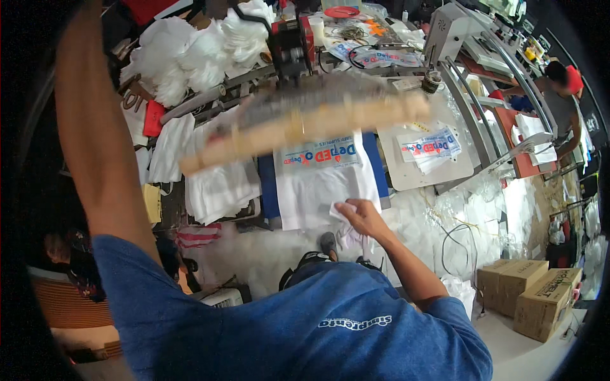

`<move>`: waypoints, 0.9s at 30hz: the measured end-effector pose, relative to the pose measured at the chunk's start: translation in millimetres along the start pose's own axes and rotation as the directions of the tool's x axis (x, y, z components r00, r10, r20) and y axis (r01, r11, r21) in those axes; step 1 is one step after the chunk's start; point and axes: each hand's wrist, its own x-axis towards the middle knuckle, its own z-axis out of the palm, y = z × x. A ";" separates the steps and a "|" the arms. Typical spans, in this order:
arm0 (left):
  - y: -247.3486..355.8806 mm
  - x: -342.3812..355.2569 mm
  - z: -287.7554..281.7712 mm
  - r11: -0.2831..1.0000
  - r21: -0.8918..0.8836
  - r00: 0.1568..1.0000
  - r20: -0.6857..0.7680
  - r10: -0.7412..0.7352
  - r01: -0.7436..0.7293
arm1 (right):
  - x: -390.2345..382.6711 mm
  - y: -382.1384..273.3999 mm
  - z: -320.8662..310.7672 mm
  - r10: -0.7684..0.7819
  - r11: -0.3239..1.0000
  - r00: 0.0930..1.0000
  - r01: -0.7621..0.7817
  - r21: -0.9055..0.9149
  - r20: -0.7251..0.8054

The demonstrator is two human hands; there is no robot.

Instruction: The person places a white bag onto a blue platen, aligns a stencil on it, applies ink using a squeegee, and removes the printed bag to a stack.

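Observation:
My right hand (362, 218) is closed on a crumpled pale cloth (349, 235) in front of the work table. Close to it, a white fabric piece (321, 190) lies spread over a blue board (269, 190), with red and blue lettering printed on its upper part. Above the fabric hangs a wooden-edged frame (305, 129), smeared by motion, on a black clamp (289, 51). My left arm (95, 127) reaches up along the left side, and its hand is out of the picture. What that hand touches cannot be seen.
Piles of white fabric (171, 51) fill the far left. A flat pale board (422, 155) carries a printed sheet (431, 146), beside a metal-framed press (448, 35). Cardboard boxes (540, 301) stand lower right. Another person (565, 95) is at the far right.

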 end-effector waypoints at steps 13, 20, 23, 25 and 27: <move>9.6 -430.2 234.7 0.948 0.196 0.906 0.297 -0.301 0.251 | -88.1 55.1 -9.6 0.155 0.564 0.795 -0.558 0.608 0.586; 21.9 -432.0 233.9 0.865 0.468 0.848 0.372 -0.377 0.179 | -84.8 -101.5 -70.3 -0.277 0.593 0.931 0.362 0.719 -0.240; 18.3 -441.3 235.2 0.871 0.453 0.890 0.293 -0.349 0.192 | -79.9 -144.0 -61.4 -0.608 0.680 0.634 0.726 0.099 -0.477; -11.3 -457.3 247.2 0.805 0.575 0.804 0.405 -0.435 0.146 | -59.4 -148.7 -28.8 -0.848 0.411 0.280 0.884 -0.224 -0.450; -45.9 -484.5 275.5 0.866 0.495 0.882 0.375 -0.286 0.070 | -26.8 -111.0 13.1 -0.899 0.436 0.393 0.848 -0.302 -0.196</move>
